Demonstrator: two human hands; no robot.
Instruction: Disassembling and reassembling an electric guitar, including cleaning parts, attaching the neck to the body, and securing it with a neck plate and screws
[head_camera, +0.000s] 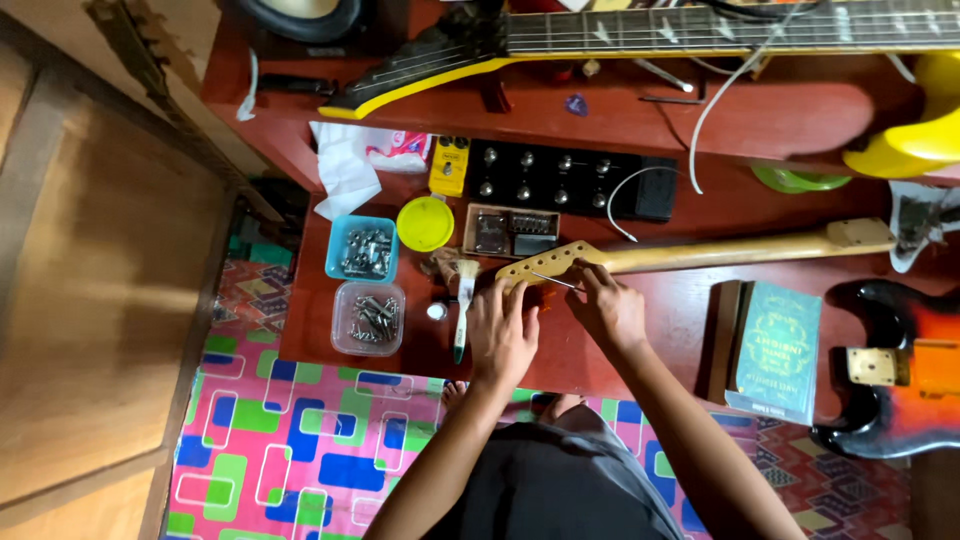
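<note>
Guitar neck (700, 252), pale maple and bare of strings, lies across the red table (660, 340) with its headstock just under both hands, near the front edge above the patterned mat (300, 440). Left hand (503, 335) rests curled beside the headstock; right hand (608, 308) pinches a thin metal tool (553, 280) against it. Beyond, little room: tubs of screws (365, 285), yellow lid (425, 223), black pedal board (560, 178).
</note>
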